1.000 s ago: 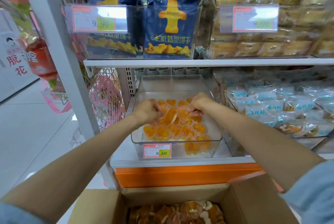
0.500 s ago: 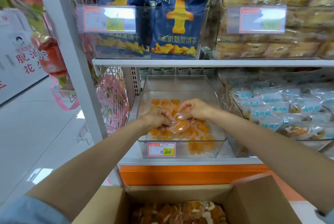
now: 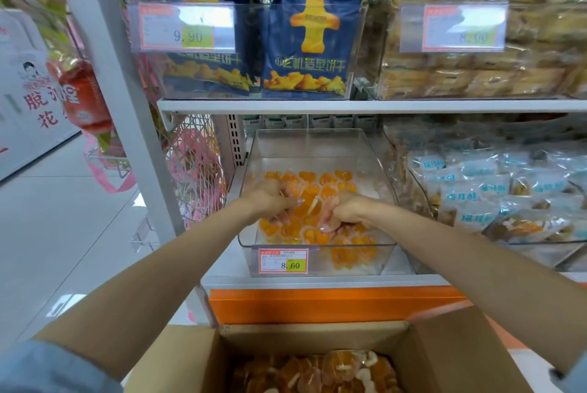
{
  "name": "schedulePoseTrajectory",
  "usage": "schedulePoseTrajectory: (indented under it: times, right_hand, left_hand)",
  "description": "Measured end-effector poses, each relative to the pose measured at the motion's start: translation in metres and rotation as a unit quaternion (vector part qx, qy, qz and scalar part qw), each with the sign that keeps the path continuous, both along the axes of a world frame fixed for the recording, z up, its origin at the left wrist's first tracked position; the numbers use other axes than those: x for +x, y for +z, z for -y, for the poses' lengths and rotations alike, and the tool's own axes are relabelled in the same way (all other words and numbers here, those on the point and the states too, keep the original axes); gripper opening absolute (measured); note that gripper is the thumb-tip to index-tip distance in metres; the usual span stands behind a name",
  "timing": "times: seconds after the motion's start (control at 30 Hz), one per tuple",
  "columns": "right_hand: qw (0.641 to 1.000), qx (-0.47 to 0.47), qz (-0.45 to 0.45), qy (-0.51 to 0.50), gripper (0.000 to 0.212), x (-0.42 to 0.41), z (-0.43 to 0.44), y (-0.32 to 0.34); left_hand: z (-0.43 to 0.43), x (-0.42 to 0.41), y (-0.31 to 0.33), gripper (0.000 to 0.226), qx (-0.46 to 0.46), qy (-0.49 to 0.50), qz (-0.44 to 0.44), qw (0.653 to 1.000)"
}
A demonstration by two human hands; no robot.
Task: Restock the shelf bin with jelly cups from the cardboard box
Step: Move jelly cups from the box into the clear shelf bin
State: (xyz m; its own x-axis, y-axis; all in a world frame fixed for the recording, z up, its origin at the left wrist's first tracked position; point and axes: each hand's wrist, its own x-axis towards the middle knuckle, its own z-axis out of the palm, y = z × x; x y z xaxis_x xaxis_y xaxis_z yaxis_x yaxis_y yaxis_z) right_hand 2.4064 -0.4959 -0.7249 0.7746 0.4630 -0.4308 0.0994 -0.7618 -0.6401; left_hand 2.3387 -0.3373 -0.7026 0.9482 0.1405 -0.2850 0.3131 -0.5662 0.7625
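Red snack bags (image 3: 79, 97) hang at the far nine o'clock edge, in front of a white sign (image 3: 28, 97) with red characters. Just to their three o'clock a white post (image 3: 124, 113) runs up the shelving. Pink mesh bags (image 3: 197, 170) hang between the post and the bin.

At twelve o'clock, on the upper shelf (image 3: 317, 106), blue biscuit bags (image 3: 305, 43) stand upright in a clear tub behind a 9.90 tag (image 3: 187, 27).

Below them, at the centre, the clear bin (image 3: 317, 148) sits on the lower shelf, with an 8.60 tag (image 3: 282, 261) on its front wall at six o'clock. Orange cups (image 3: 327, 181) lie in a loose layer over the front and middle of its floor.

Both hands reach over the front wall into the bin. The left hand (image 3: 268, 199), at nine o'clock of the heap, has its fingers curled round a few cups. The right hand (image 3: 347, 211), at three o'clock and knuckles up, is clenched on cups beneath it. The hands and wrists hide the middle of the heap.

An orange strip (image 3: 333, 303) runs under the shelf. At six o'clock, nearest the camera, the open cardboard box (image 3: 460, 357) holds boxed cups (image 3: 317, 373) in a jumble.

At three o'clock, just beside the bin, pale blue packets (image 3: 495, 189) fill the neighbouring tub. At one o'clock, tan packs (image 3: 476, 75) sit behind a blurred 8.00 tag (image 3: 452, 27).
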Motion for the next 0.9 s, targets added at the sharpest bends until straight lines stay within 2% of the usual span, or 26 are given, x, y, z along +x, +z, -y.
schedulePoseTrajectory:
  times: [0.13, 0.23, 0.37, 0.43, 0.5, 0.53, 0.6, 0.7, 0.77, 0.8, 0.9]
  right_hand:
    - [0.998, -0.029, 0.056, 0.019, 0.025, 0.001, -0.007, -0.017]
    - [0.984, -0.097, 0.142, 0.049, 0.009, 0.002, -0.011, -0.021]
    - [0.977, -0.133, 0.159, 0.058, 0.016, 0.002, -0.009, -0.02]
    - [0.975, -0.151, 0.157, 0.048, 0.002, 0.002, -0.008, -0.02]
    - [0.974, -0.159, 0.156, 0.032, 0.029, 0.002, -0.009, -0.021]
    - [0.976, -0.155, 0.153, 0.023, 0.035, 0.003, -0.009, -0.023]
    - [0.975, -0.16, 0.153, 0.017, 0.035, 0.001, -0.01, -0.025]
    - [0.972, -0.155, 0.172, 0.031, 0.011, 0.0, -0.009, -0.029]
    - [0.974, -0.131, 0.181, 0.024, 0.015, 0.002, -0.007, -0.029]
    - [0.978, -0.104, 0.18, 0.018, 0.011, 0.004, -0.005, -0.028]
    - [0.983, 0.03, 0.175, -0.038, 0.027, 0.007, 0.0, -0.017]
  left_hand:
    - [0.002, 0.006, -0.011, 0.008, 0.154, -0.006, 0.093, 0.984]
    - [-0.006, 0.018, -0.023, 0.031, 0.283, -0.027, 0.118, 0.951]
    - [-0.01, 0.03, -0.034, 0.057, 0.316, -0.058, 0.13, 0.938]
    - [-0.008, 0.035, -0.034, 0.069, 0.313, -0.088, 0.133, 0.936]
    - [-0.006, 0.04, -0.033, 0.075, 0.328, -0.117, 0.129, 0.928]
    - [-0.004, 0.043, -0.033, 0.077, 0.342, -0.13, 0.123, 0.922]
    - [0.001, 0.047, -0.034, 0.075, 0.373, -0.151, 0.107, 0.909]
    - [0.006, 0.05, -0.036, 0.06, 0.41, -0.157, 0.11, 0.892]
    - [0.007, 0.052, -0.037, 0.047, 0.419, -0.143, 0.139, 0.886]
    - [0.007, 0.053, -0.037, 0.043, 0.421, -0.135, 0.153, 0.884]
    - [0.007, 0.051, -0.032, 0.046, 0.391, -0.109, 0.202, 0.891]
